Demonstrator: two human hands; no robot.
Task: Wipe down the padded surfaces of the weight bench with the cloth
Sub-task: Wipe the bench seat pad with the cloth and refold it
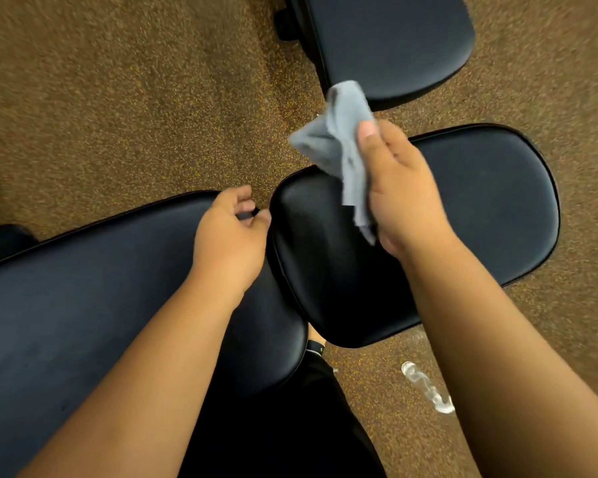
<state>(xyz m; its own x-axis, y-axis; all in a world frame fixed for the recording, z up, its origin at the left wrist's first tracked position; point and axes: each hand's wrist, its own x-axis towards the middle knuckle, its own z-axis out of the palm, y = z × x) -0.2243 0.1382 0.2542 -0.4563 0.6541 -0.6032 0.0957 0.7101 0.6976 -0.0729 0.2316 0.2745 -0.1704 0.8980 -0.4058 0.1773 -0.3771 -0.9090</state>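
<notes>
Two hands in view, one cloth, three black pads visible. Right hand (399,188) grips the grey cloth (342,143) between thumb and fingers; cloth is bunched, hangs off the hand's thumb side, raised above the seat pad (480,208), apparently not touching it. Left hand (230,232) has fingers curled at the gap between the long back pad (83,288) and seat pad; whether it grasps anything there cannot be told, since fingertips are partly hidden. Back pad runs under and behind the left wrist; seat pad lies directly below the right hand and forearm. A second bench's pad (390,43) sits beyond the cloth, well apart from both hands, on the speckled floor (135,115).

Progress est.: no streaks, wet marks or sheen differences readable on either pad, so wiped area cannot be confirmed. Cloth off the surface suggests a pass is not underway. Judged remaining: seat pad, back pad, poss. pad edges.
</notes>
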